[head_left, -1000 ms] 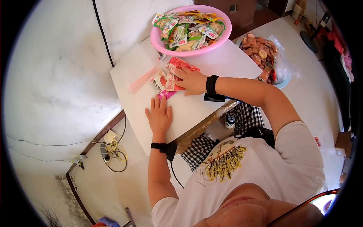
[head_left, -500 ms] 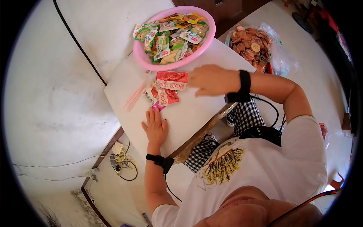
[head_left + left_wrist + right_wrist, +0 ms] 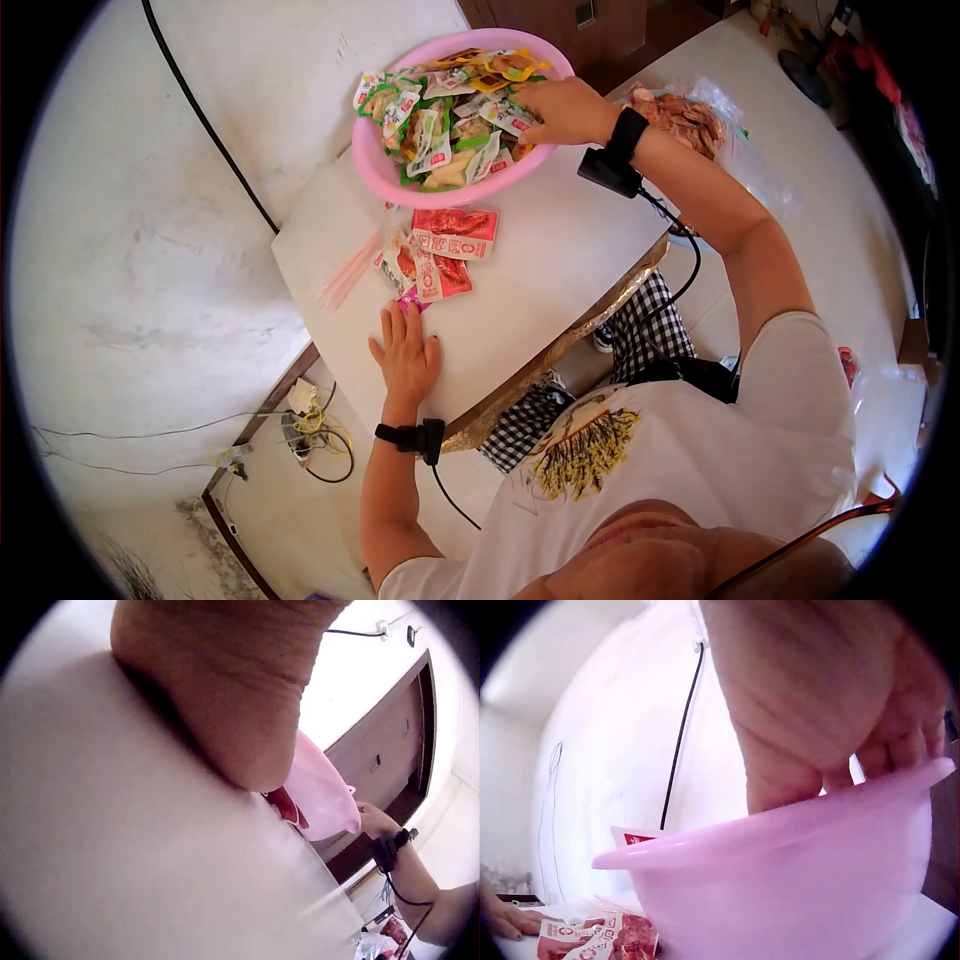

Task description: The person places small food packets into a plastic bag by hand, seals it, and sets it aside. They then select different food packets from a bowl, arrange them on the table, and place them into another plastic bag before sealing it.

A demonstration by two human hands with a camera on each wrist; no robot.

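Observation:
My left hand lies flat on the white table with its fingers straight, fingertips at the magenta corner of a packet. Just beyond it, two red-and-white snack packets overlap, partly covering a white packet. My right hand reaches over the near right rim of a pink basin, its fingers spread among the snack packets heaped inside. In the right wrist view the basin rim hides those fingertips.
Beside the packets lie thin pink translucent strips. A wall runs along the table's left side. Past the right arm stands a container of brownish packets with clear plastic around it. Cables and a power strip lie on the floor.
My right hand has left the red packets, passed over the table and moved up to the basin. A red-and-white packet now lies across the others. The left hand has stayed on the table.

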